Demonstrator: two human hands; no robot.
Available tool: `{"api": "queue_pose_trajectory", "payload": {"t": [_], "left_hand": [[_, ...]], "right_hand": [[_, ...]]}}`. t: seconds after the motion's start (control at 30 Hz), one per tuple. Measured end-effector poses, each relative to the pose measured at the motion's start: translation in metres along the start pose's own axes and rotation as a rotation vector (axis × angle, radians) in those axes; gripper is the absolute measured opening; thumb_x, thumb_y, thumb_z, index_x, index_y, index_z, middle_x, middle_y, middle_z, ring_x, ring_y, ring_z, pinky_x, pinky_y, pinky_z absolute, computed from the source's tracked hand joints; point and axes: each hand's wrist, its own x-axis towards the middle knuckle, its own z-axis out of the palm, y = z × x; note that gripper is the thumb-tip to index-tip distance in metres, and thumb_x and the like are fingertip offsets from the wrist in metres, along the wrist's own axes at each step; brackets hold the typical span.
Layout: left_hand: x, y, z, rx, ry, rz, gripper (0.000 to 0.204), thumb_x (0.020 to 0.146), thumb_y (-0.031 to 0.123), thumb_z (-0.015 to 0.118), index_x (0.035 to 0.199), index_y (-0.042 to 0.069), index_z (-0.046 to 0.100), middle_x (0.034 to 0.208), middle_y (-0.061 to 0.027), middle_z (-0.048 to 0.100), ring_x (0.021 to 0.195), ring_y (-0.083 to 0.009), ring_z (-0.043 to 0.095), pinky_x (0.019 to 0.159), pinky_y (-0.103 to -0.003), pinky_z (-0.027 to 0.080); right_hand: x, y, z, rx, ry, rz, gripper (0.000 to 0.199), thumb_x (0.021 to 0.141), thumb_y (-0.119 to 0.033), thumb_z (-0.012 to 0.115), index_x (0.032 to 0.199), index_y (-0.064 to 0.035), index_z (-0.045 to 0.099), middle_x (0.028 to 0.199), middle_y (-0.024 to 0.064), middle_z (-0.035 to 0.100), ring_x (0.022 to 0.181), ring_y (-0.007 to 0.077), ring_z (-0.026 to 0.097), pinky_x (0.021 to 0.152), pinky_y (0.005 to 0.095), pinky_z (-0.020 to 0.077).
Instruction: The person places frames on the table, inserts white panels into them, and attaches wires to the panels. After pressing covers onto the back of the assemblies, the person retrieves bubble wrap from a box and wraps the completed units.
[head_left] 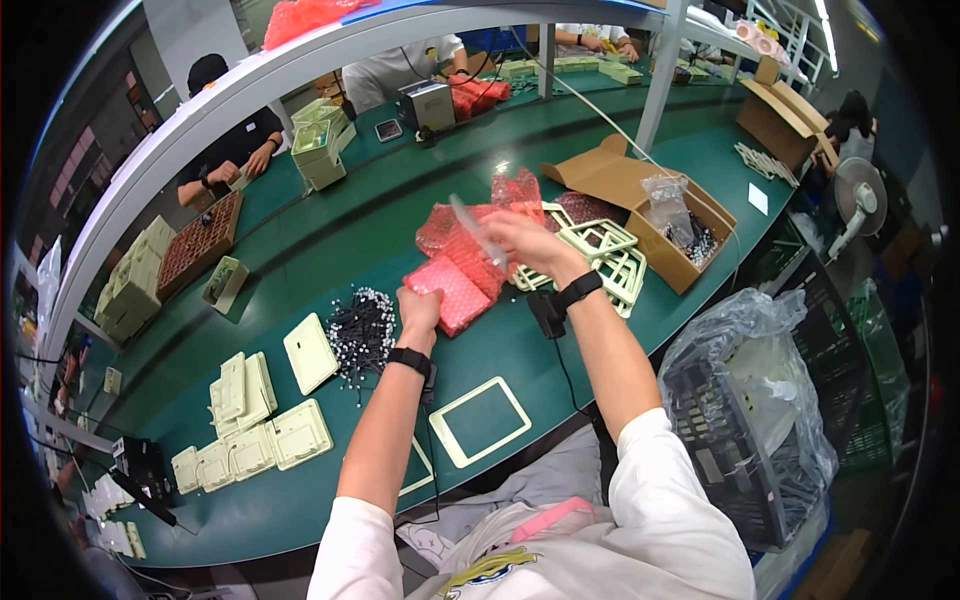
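My left hand (418, 308) grips the near-left corner of a packet wrapped in red bubble wrap (452, 296); its fingertips are partly hidden. Above the packet's far right side, my right hand (532, 244) is closed around a pale, translucent strip (468, 222), blurred and slanting up to the left. I cannot make out whether it is film or tape. Loose red bubble wrap (515, 192) spreads behind the packet. Pale green rectangular frames (598, 238) are heaped right of my right hand, and a pile of short black cables with white ends (360, 330) lies left of my left hand.
A single frame (442, 428) lies near the table's front edge. Pale green panels and housings (300, 434) sit at the left. An open cardboard box (672, 258) stands right, a black crate (715, 455) beside the table. Co-workers (240, 150) work across it, under a metal rail (300, 58).
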Motion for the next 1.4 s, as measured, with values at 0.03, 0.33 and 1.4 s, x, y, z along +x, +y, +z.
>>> {"api": "queue_pose_trajectory", "payload": {"t": [0.03, 0.33, 1.4], "left_hand": [[0.002, 0.003, 0.004, 0.215, 0.013, 0.013, 0.045, 0.083, 0.007, 0.081, 0.122, -0.009, 0.065, 0.123, -0.0263, 0.072, 0.119, -0.0394, 0.070, 0.104, -0.047, 0.057], [-0.010, 0.016, 0.028, 0.676, 0.354, 0.003, 0.060, 0.082, 0.022, 0.088, 0.122, -0.013, 0.060, 0.123, -0.0344, 0.067, 0.127, -0.0499, 0.062, 0.109, -0.053, 0.053], [-0.261, 0.107, -0.127, -0.525, -0.272, 0.082, 0.096, 0.085, 0.017, 0.088, 0.165, 0.004, 0.036, 0.153, -0.0180, 0.053, 0.141, -0.0309, 0.057, 0.118, -0.044, 0.047]], "right_hand": [[-0.006, -0.003, -0.008, 0.190, 0.006, 0.025, 0.049, 0.096, -0.023, 0.078, 0.134, 0.0015, 0.060, 0.106, 0.0093, 0.073, 0.094, 0.0219, 0.074, 0.073, 0.0353, 0.0583], [-0.044, -0.026, -0.023, 0.452, 0.073, -0.236, 0.058, 0.098, -0.031, 0.076, 0.146, -0.0056, 0.054, 0.135, 0.0105, 0.065, 0.109, 0.0249, 0.072, 0.101, 0.0431, 0.0588], [-0.163, 0.038, 0.174, 0.179, -0.250, -0.075, 0.085, 0.077, -0.008, 0.093, 0.150, -0.0005, 0.048, 0.152, 0.0171, 0.054, 0.144, 0.0310, 0.054, 0.123, 0.0465, 0.0416]]}}
